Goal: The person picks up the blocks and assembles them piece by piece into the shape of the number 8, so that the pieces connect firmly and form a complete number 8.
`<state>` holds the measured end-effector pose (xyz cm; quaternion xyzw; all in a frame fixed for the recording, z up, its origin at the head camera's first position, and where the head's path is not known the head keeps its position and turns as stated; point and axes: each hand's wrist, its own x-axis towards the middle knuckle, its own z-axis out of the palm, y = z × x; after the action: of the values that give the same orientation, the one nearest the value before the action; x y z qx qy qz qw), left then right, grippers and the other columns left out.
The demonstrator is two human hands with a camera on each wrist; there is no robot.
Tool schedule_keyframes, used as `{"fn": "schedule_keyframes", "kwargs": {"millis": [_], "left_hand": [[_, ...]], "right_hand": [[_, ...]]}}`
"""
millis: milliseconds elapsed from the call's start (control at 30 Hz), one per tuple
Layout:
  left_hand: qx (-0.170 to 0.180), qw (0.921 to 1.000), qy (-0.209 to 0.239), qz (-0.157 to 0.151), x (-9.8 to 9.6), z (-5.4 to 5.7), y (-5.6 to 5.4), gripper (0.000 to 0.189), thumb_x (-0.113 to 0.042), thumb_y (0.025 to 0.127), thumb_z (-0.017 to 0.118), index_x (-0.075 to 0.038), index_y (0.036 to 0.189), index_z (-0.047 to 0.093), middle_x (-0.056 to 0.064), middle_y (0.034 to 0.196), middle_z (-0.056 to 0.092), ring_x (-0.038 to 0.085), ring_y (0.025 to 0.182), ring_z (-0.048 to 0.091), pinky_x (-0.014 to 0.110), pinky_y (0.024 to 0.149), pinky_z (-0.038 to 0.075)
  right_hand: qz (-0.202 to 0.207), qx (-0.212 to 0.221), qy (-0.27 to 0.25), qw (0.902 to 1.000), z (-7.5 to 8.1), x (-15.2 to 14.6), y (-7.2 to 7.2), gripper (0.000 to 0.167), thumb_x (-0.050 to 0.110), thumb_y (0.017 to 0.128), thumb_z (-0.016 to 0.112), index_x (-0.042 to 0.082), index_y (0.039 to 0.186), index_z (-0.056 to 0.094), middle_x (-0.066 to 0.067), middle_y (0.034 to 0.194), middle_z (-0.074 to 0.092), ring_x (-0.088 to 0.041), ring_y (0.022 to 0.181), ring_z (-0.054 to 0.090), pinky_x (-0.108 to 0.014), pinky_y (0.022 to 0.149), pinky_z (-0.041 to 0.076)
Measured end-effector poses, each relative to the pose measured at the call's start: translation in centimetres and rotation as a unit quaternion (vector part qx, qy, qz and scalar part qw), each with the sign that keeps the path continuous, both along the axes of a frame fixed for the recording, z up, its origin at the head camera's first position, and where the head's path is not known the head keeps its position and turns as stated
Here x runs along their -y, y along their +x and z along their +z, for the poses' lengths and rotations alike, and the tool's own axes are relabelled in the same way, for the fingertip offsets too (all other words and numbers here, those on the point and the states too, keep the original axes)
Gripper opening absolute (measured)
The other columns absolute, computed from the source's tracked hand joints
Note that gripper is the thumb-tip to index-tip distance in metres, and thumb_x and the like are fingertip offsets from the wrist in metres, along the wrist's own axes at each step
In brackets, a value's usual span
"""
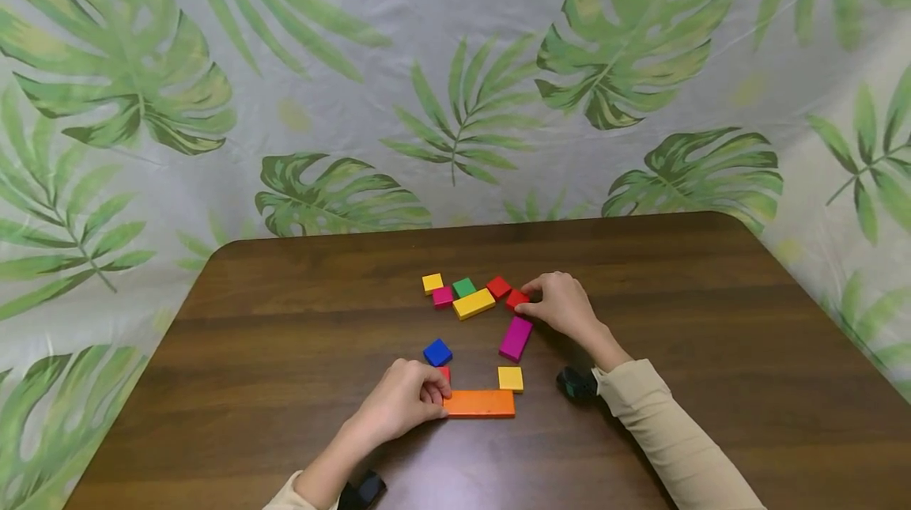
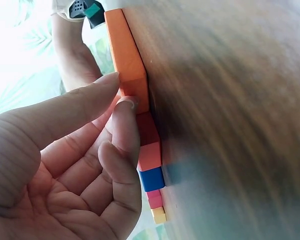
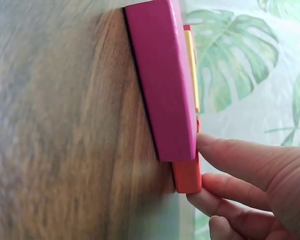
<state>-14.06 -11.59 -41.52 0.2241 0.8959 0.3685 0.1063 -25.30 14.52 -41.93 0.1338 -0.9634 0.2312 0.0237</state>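
Across the dark brown wood-grain tabletop (image 1: pixel 285 383), the head view shows a person working a loose ring of painted blocks, well inside the left and right edges and nearer the middle than the rounded far corners; bare wood runs out widely on both sides. The left hand (image 1: pixel 402 403) pinches the left end of a long orange rectangular block (image 1: pixel 480 405) between thumb and forefinger, toward the near edge. The right hand (image 1: pixel 565 306) pinches a small red square block (image 1: pixel 517 301), toward the far edge, with a magenta rectangular block (image 1: pixel 515 338) just on its near side. A yellow square block (image 1: pixel 510 379) sits at the orange piece's far right corner, and a blue square block (image 1: pixel 437 353) lies beyond its left end.

In the left wrist view, thumb tip and forefinger meet the orange block at one end while the other fingers curl inward; the tabletop stretches away alongside.

In the right wrist view, the magenta block fills the foreground, the red piece held at fingertips just past its end; blurred wood spreads opposite the hand.
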Motion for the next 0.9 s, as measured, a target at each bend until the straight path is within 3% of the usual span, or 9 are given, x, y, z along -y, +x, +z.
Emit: {"fn": "schedule_keyframes", "kwargs": {"millis": [367,667,900], "left_hand": [[0.014,0.9998,0.011,-0.004,0.2,-0.5,1.0,0.013,-0.003,0.071,0.078,-0.004,0.075,0.066,-0.002,0.064,0.06,-0.002,0.056,0.048,0.014,0.054,0.045],[-0.004,0.9999,0.011,-0.007,0.1,-0.5,0.5,0.013,-0.003,0.071,0.078,-0.004,0.074,0.066,-0.002,0.063,0.06,-0.002,0.056,0.049,0.014,0.054,0.045],[-0.01,0.9999,0.009,-0.006,0.0,0.0,0.3,0.013,-0.002,0.071,0.078,-0.004,0.075,0.066,-0.001,0.064,0.061,-0.002,0.056,0.049,0.014,0.054,0.045]], "right_hand": [[-0.003,0.003,0.008,1.0,-0.9,0.7,0.7,0.027,0.028,0.075,0.075,0.007,0.092,0.075,-0.008,0.089,0.073,-0.016,0.068,0.056,-0.026,0.06,0.042],[-0.015,-0.03,-0.007,0.9994,-0.8,1.1,1.6,0.029,0.031,0.074,0.075,0.009,0.094,0.075,-0.006,0.09,0.071,-0.022,0.082,0.059,-0.036,0.071,0.048],[-0.001,-0.072,-0.019,0.9972,0.3,1.9,2.5,0.028,0.029,0.072,0.077,0.009,0.093,0.075,-0.005,0.087,0.072,-0.02,0.08,0.058,-0.033,0.069,0.047]]}}
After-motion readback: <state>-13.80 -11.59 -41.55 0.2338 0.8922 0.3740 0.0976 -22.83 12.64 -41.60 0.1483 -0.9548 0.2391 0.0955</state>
